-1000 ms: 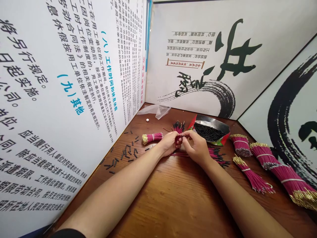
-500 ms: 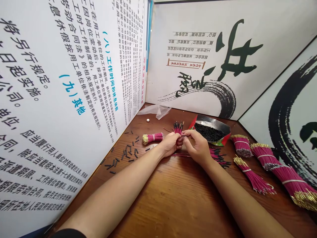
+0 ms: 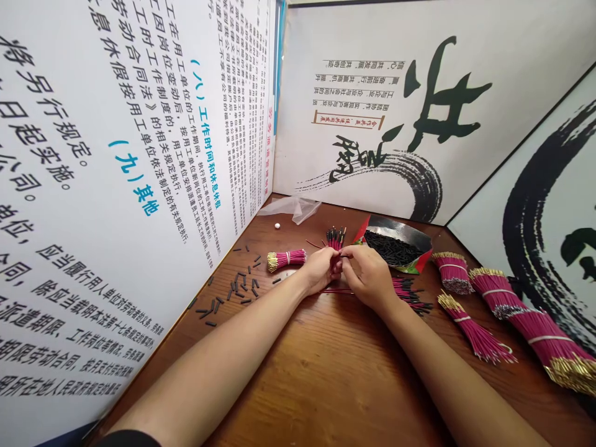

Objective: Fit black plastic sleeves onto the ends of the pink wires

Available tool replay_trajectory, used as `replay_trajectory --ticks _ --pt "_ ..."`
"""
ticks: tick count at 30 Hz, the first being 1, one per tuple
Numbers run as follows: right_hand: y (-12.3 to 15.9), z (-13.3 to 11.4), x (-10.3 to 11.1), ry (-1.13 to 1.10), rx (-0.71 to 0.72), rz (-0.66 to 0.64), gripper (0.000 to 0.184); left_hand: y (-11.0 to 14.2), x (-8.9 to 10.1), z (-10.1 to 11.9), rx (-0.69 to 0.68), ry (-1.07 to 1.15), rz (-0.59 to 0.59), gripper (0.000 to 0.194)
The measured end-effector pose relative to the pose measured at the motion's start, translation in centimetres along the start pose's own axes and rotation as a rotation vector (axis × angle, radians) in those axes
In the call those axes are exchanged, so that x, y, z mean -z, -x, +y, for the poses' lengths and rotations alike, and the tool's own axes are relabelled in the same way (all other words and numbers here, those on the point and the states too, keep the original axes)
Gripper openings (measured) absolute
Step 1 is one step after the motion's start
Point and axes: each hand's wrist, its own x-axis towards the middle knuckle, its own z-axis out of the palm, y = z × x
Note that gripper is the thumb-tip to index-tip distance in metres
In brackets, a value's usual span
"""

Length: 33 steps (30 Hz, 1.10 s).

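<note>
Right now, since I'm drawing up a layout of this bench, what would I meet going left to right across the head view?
Main scatter of black pieces → small gold-ended bundle → left hand → right hand → short upright tied bundle → large bundle at the right edge.

On the left of the frame we see a white panel of Chinese text; at upper centre and right, pale panels with dark brushwork. Below, we have a brown wooden tabletop, softly shining.
</note>
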Motion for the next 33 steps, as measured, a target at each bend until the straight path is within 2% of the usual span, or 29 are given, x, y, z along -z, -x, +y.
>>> replay_trajectory --ticks 2,7,13,16,23,27,33 --pt "0.0 0.0 0.0 0.004 -0.007 0.012 0.011 -0.1 0.0 -0.2 -0.031 -0.027 0.002 0.002" --pt "0.0 0.0 -0.1 -0.036 -0.044 0.063 0.011 0.1 -0.2 -0.2 -0.039 -0.086 -0.035 0.012" --pt "0.1 0.9 -0.1 -0.097 -0.288 0.146 0.016 0.9 -0.5 0.4 -0.023 -0.125 -0.07 0.018" --pt "0.1 1.5 -0.1 -0.169 -0.374 0.153 0.021 1.1 -0.5 0.5 -0.029 -0.13 -0.102 0.02" --pt "0.3 3.1 -0.5 -0.395 -0.622 0.258 0.024 0.9 -0.1 0.3 -0.05 -0.134 -0.131 0.023" --pt "0.3 3.5 -0.6 -0.454 -0.654 0.274 0.025 0.8 0.1 0.2 -0.033 -0.133 -0.142 0.021" --pt "0.3 3.2 -0.6 -0.475 -0.608 0.251 0.023 0.7 0.0 0.2 -0.019 -0.136 -0.163 0.02"
